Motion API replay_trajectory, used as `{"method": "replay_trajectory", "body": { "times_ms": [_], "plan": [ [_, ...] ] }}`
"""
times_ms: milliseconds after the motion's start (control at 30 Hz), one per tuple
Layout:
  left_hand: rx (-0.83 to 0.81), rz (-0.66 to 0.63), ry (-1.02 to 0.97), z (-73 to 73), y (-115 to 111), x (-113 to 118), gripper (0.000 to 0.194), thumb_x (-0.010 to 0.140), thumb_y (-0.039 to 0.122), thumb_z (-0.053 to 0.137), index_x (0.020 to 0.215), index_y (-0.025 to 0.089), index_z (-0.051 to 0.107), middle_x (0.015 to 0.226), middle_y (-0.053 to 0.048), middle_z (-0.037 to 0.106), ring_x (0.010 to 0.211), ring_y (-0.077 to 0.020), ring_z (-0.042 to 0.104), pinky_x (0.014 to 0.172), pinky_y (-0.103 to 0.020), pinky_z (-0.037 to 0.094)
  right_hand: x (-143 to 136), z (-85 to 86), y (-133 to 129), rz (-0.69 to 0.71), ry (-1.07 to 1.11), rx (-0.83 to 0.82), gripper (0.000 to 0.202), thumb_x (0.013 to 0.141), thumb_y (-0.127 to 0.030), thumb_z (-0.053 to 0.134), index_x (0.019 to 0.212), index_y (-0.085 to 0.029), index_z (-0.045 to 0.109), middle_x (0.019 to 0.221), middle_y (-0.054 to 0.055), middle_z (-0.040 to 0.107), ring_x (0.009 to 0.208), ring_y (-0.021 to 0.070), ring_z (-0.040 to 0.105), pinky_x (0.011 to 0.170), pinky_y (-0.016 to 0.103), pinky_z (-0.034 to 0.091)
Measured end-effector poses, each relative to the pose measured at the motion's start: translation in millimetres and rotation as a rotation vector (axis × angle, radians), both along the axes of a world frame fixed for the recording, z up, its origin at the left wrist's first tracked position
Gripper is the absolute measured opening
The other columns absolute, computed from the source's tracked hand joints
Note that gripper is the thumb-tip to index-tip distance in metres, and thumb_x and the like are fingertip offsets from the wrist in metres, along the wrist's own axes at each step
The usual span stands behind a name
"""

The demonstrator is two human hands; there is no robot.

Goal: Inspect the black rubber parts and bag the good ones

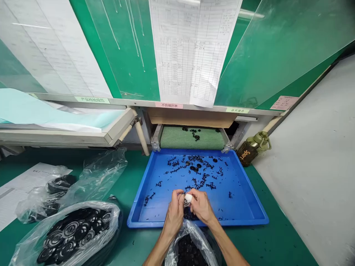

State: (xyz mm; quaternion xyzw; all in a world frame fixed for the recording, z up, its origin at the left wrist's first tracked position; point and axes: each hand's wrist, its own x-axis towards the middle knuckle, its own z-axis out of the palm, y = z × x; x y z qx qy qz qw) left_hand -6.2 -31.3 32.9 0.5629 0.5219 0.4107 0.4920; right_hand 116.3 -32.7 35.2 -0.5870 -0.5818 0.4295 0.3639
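Over the near edge of the blue tray [161, 224], my two hands meet at a small round black part [186, 202]. My left hand [175, 207] pinches the part from the left. Fingers of my right hand [202, 207] are closed against its right side, with a small white piece [188, 198] at the fingertips; whether this is a finger cover or a cloth I cannot tell. Several black discs [195, 168] and many small black scraps [199, 181] lie in the tray. Directly below my hands is an open plastic bag [191, 251] of black parts.
At the lower left stands a larger open bag [70, 232] of black discs, with another clear bag [47, 199] behind it. A green conveyor belt [177, 138] ends at the tray's far edge. A bottle [249, 149] stands right of it. A shelf [105, 138] juts out at left.
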Motion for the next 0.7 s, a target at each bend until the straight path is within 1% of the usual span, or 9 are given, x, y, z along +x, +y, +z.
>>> {"method": "replay_trajectory", "body": {
  "times_ms": [67, 133, 200, 267, 300, 367, 467, 567, 700],
  "plan": [
    [-0.016, 0.015, -0.002, -5.8, 5, -1, 0.032, 0.085, 0.048, 0.043, 0.099, 0.021, 0.053, 0.069, -0.001, 0.06, 0.065, -0.0188, 0.055, 0.062, -0.029, 0.041, 6, -7.8, 11, 0.048, -0.113, -0.025, 0.027, 0.084, -0.019, 0.035, 0.084, -0.017, 0.062, 0.048, -0.005, 0.053, 0.039, 0.008, 0.05, 0.041, 0.017, 0.038],
    [-0.068, 0.019, -0.015, -11.9, 11, -3, 0.037, 0.083, 0.051, 0.046, 0.097, 0.02, 0.057, 0.055, 0.002, 0.053, 0.053, -0.0171, 0.05, 0.052, -0.027, 0.037, 26, -13.9, 29, 0.082, -0.25, -0.029, 0.028, 0.085, -0.016, 0.036, 0.089, -0.018, 0.063, 0.06, -0.002, 0.061, 0.047, 0.0098, 0.057, 0.045, 0.019, 0.043],
    [-0.152, 0.029, -0.095, -17.2, 16, -5, 0.043, 0.081, 0.056, 0.047, 0.098, 0.018, 0.058, 0.047, 0.005, 0.047, 0.043, -0.0148, 0.043, 0.046, -0.026, 0.032, 59, -17.6, 55, 0.005, -0.364, -0.018, 0.029, 0.085, -0.011, 0.037, 0.092, -0.017, 0.064, 0.086, 0.006, 0.067, 0.065, 0.0131, 0.063, 0.054, 0.022, 0.047],
    [-0.238, 0.057, -0.213, -20.1, 21, -7, 0.047, 0.079, 0.058, 0.049, 0.102, 0.018, 0.056, 0.046, 0.004, 0.051, 0.041, -0.0135, 0.043, 0.044, -0.024, 0.033, 98, -19.4, 86, -0.137, -0.481, -0.008, 0.032, 0.085, -0.007, 0.037, 0.102, -0.016, 0.063, 0.114, 0.014, 0.058, 0.085, 0.0187, 0.063, 0.065, 0.028, 0.048],
    [-0.279, 0.063, -0.269, -20.5, 22, -8, 0.049, 0.078, 0.058, 0.05, 0.104, 0.018, 0.054, 0.048, 0.004, 0.053, 0.042, -0.0134, 0.045, 0.044, -0.024, 0.035, 116, -20.3, 102, -0.192, -0.53, -0.007, 0.033, 0.085, -0.006, 0.038, 0.108, -0.016, 0.061, 0.122, 0.015, 0.053, 0.094, 0.0208, 0.061, 0.071, 0.03, 0.047],
    [-0.347, 0.061, -0.358, -19.1, 24, -10, 0.048, 0.077, 0.058, 0.052, 0.106, 0.019, 0.053, 0.05, 0.003, 0.056, 0.045, -0.0135, 0.049, 0.045, -0.023, 0.037, 144, -23.2, 130, -0.278, -0.605, -0.026, 0.032, 0.086, -0.008, 0.043, 0.114, -0.014, 0.058, 0.124, 0.017, 0.05, 0.102, 0.024, 0.058, 0.079, 0.033, 0.046],
    [-0.383, 0.068, -0.432, -14.1, 25, -11, 0.04, 0.076, 0.053, 0.058, 0.098, 0.019, 0.054, 0.053, 0.004, 0.057, 0.047, -0.0115, 0.05, 0.047, -0.021, 0.04, 163, -32.4, 155, -0.327, -0.655, -0.077, 0.028, 0.088, -0.023, 0.053, 0.115, -0.014, 0.055, 0.118, 0.012, 0.054, 0.101, 0.0223, 0.057, 0.083, 0.037, 0.047],
    [-0.374, 0.087, -0.463, -10.3, 25, -10, 0.034, 0.072, 0.049, 0.065, 0.083, 0.018, 0.054, 0.061, 0.002, 0.059, 0.052, -0.0112, 0.055, 0.051, -0.022, 0.043, 165, -43.3, 160, -0.327, -0.646, -0.105, 0.033, 0.088, -0.033, 0.055, 0.117, -0.016, 0.053, 0.116, 0.008, 0.056, 0.099, 0.0196, 0.058, 0.083, 0.04, 0.05],
    [-0.362, 0.105, -0.51, -10.7, 28, -9, 0.033, 0.069, 0.046, 0.068, 0.078, 0.018, 0.052, 0.083, -0.004, 0.065, 0.058, -0.0121, 0.058, 0.046, -0.021, 0.039, 169, -48.5, 148, -0.308, -0.566, -0.1, 0.032, 0.089, -0.033, 0.054, 0.117, -0.016, 0.053, 0.116, 0.007, 0.056, 0.098, 0.0191, 0.058, 0.082, 0.04, 0.05]
  ]
}}
